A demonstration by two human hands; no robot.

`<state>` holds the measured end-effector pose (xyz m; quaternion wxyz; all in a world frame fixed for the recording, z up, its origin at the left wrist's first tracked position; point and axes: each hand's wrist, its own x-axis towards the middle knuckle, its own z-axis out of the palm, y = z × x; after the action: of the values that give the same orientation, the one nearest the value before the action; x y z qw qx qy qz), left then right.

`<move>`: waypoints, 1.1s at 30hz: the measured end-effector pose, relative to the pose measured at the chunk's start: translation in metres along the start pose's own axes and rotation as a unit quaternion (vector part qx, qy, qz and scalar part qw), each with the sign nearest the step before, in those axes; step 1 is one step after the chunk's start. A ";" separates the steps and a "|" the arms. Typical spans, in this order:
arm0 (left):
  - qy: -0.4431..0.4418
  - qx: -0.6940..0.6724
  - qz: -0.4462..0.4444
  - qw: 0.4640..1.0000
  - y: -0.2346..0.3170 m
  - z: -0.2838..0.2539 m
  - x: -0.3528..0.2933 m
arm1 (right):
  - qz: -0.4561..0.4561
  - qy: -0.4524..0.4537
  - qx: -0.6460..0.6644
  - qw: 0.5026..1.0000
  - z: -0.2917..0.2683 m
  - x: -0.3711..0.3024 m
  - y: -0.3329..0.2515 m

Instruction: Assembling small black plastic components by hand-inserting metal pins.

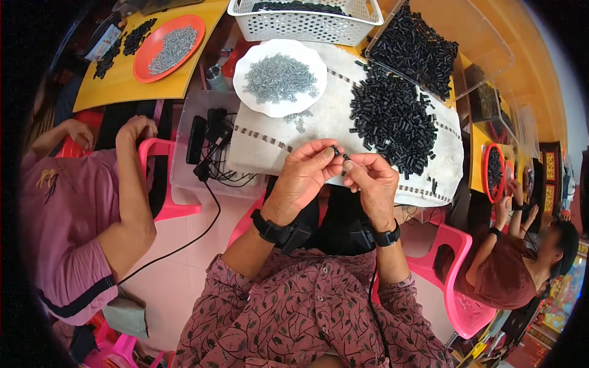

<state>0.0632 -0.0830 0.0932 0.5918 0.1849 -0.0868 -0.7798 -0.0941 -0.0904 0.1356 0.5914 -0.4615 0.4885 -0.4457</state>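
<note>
My left hand [304, 175] pinches a small black plastic piece [335, 151] between thumb and fingertips. Close against it, my right hand [375, 179] grips another small black piece [345, 157] with thumb and forefinger. Whether the two pieces are joined, I cannot tell. Both hands meet just above the near edge of a cloth-covered table [264, 153]. Beyond the left hand stands a white scalloped plate [242, 98] heaped with small clear pieces [279, 76], a few of which lie beside it. A big pile of short black cylindrical pieces [392, 116] spreads beyond the right hand.
A white perforated basket [307, 27] and a clear bin of black pieces [417, 46] stand at the back. Left of the table, a clear box [184, 135] holds black cables. Co-workers sit on both sides, near pink chairs [451, 264]. An orange plate [144, 67] lies far left.
</note>
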 end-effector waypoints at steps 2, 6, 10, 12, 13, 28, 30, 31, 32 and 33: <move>-0.003 -0.003 0.001 1.000 0.000 0.000 0.000 | -0.001 -0.005 0.003 1.000 0.003 0.000 -0.001; -0.008 -0.003 0.005 1.000 0.001 -0.001 -0.001 | -0.007 -0.009 0.005 1.000 0.005 0.000 0.002; 0.005 -0.004 0.012 1.000 0.000 0.000 -0.001 | -0.011 -0.001 0.011 1.000 0.009 -0.001 0.002; 0.004 0.003 0.017 1.000 0.000 0.000 -0.001 | -0.013 0.004 0.008 1.000 0.011 -0.001 0.001; 0.002 0.008 0.021 1.000 -0.001 -0.001 -0.001 | -0.016 0.007 0.002 1.000 0.012 -0.001 0.001; 0.013 0.117 0.090 0.989 -0.003 0.005 -0.001 | -0.053 0.052 -0.013 0.997 0.026 -0.005 0.002; 0.015 0.131 0.098 0.986 -0.002 0.006 -0.001 | -0.063 0.057 -0.019 0.996 0.027 -0.006 0.003; 0.016 0.145 0.105 0.984 -0.002 0.006 -0.001 | -0.064 0.060 -0.017 0.996 0.028 -0.006 0.003; 0.016 0.145 0.105 0.984 -0.002 0.007 -0.001 | -0.066 0.063 -0.015 0.996 0.029 -0.006 0.003; 0.018 0.154 0.113 0.981 -0.002 0.007 -0.001 | -0.066 0.062 -0.015 0.996 0.029 -0.006 0.003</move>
<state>0.0592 -0.0819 0.0991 0.6418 0.2766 -0.2156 -0.6819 -0.0655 -0.0807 0.1366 0.5223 -0.4726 0.4996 -0.5043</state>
